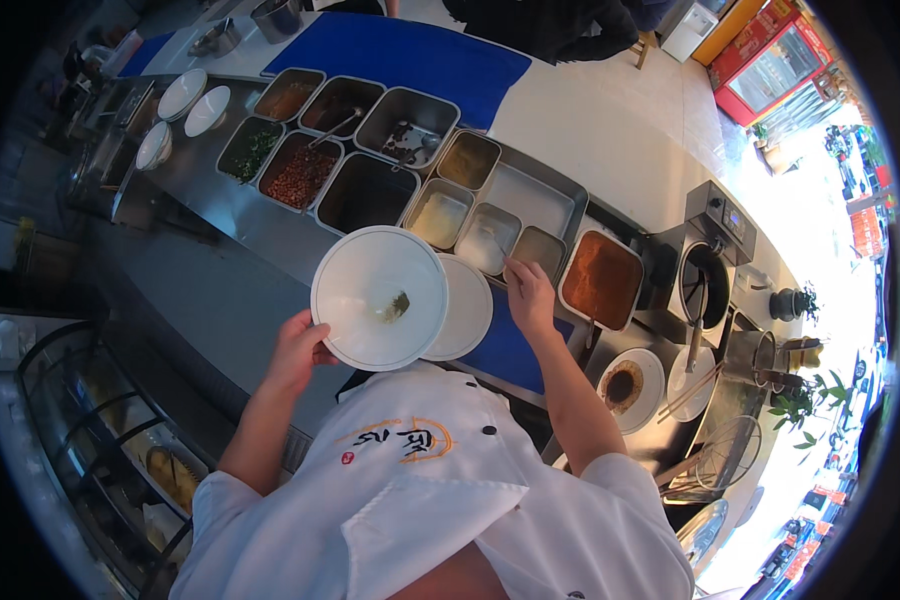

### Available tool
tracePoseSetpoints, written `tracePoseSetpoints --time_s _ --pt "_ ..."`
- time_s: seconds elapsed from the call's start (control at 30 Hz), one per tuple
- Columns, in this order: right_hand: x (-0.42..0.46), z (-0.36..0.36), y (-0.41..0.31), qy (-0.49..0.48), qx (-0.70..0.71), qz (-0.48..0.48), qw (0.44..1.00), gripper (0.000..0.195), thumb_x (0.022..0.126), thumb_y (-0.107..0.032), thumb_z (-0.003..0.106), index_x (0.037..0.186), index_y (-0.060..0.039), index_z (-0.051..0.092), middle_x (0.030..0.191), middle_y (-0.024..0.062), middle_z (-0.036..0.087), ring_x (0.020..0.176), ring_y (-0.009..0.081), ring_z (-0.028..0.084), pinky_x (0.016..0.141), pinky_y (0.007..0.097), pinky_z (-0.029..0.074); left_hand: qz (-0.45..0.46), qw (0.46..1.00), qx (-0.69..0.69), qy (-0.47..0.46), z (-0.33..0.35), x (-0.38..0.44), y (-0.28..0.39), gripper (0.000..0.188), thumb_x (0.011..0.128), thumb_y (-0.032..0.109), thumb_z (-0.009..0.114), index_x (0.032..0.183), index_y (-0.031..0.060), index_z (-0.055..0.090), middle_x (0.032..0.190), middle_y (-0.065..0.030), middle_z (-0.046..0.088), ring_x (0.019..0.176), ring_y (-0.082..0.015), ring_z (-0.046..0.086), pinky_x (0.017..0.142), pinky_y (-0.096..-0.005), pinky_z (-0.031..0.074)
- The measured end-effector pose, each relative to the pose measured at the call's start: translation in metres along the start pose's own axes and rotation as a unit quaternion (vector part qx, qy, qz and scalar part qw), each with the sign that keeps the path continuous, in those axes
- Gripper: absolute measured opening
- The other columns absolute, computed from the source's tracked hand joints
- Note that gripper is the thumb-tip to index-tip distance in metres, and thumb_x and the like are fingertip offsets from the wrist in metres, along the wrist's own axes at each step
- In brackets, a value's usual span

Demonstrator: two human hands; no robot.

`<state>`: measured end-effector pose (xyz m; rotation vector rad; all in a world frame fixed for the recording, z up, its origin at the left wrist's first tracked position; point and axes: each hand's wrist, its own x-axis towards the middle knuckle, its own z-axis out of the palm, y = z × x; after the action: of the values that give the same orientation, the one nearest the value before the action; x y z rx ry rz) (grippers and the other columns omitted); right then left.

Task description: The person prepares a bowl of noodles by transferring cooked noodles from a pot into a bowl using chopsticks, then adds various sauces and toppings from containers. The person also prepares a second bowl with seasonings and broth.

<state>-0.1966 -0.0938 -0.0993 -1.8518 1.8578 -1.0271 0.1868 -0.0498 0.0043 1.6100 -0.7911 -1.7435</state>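
My left hand [300, 346] grips the rim of a wide white bowl [360, 277], which holds a small heap of greenish-brown powder [397, 307]. Under its right edge, partly hidden, sits another round white dish [461, 315]. Fingers pinched, my right hand [529, 298] holds the handle of a thin utensil, likely a small spoon [499, 246]. Its far end is in a steel pan of white powder [482, 247]. Beside that pan are one of pale yellowish powder [439, 217] and a small greyish one [538, 251]. Right of my hand stands a pan of red-orange sauce or seasoning [600, 277].
Steel pans hold chopped greens [251, 154] and red-brown bits [296, 176]. White bowls [182, 95] stand far left. At right are a bowl with dark sauce [624, 384], a countertop cooker [709, 262] and wire strainers [731, 450]. A person in black [547, 26] is beyond the counter.
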Motion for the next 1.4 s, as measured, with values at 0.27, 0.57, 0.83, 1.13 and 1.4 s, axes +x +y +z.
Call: tracePoseSetpoints --time_s 0.27,0.57,0.83,1.13,1.4 --pt "0.003 0.032 -0.052 -0.054 -0.068 -0.095 0.992 0.049 0.081 -0.011 0.075 0.127 -0.0062 0.059 0.109 0.013 0.062 0.09 0.0287 0.062 0.077 0.0383 0.053 0.025 0.986 -0.078 0.143 -0.084 -0.016 -0.029 0.026 0.095 0.012 0.053 0.117 0.0026 0.061 0.093 -0.0063 0.07 0.069 -0.0106 0.065 0.058 -0.024 0.055" --pt "0.037 0.156 -0.138 -0.148 0.126 0.059 0.979 0.039 0.091 -0.022 0.07 0.125 -0.0041 0.062 0.094 0.0126 0.068 0.08 0.0219 0.066 0.076 0.0333 0.054 0.037 0.992 -0.049 0.108 -0.144 0.043 -0.037 0.028 0.092 0.007 0.052 0.118 0.0013 0.06 0.093 -0.0101 0.071 0.066 -0.0161 0.068 0.052 -0.0273 0.055" --pt "0.104 0.168 -0.148 -0.057 0.197 0.204 0.957 0.024 0.099 -0.025 0.06 0.112 -0.0051 0.066 0.086 0.008 0.067 0.078 0.017 0.066 0.068 0.0316 0.053 0.034 0.999 -0.021 0.017 -0.143 0.086 -0.032 0.028 0.091 0.006 0.05 0.116 -0.002 0.058 0.093 -0.0104 0.069 0.064 -0.0165 0.066 0.048 -0.0282 0.054" --pt "0.078 0.145 -0.138 -0.025 0.0 -0.053 0.998 0.014 0.094 -0.013 0.061 0.102 -0.0056 0.069 0.099 0.0162 0.068 0.088 0.0362 0.068 0.078 0.043 0.056 0.028 0.999 -0.009 -0.027 -0.147 0.104 -0.036 0.027 0.091 0.006 0.049 0.116 0.0011 0.057 0.093 -0.0096 0.068 0.065 -0.0145 0.066 0.048 -0.0264 0.054" --pt "0.071 0.141 -0.15 -0.025 0.022 -0.076 0.997 0.015 0.095 -0.013 0.06 0.105 -0.0058 0.068 0.098 0.0159 0.067 0.088 0.0373 0.067 0.079 0.0432 0.056 0.029 0.999 -0.013 -0.034 -0.146 0.105 -0.031 0.026 0.092 0.007 0.048 0.117 0.002 0.056 0.094 -0.0089 0.069 0.066 -0.0132 0.066 0.046 -0.0243 0.052"
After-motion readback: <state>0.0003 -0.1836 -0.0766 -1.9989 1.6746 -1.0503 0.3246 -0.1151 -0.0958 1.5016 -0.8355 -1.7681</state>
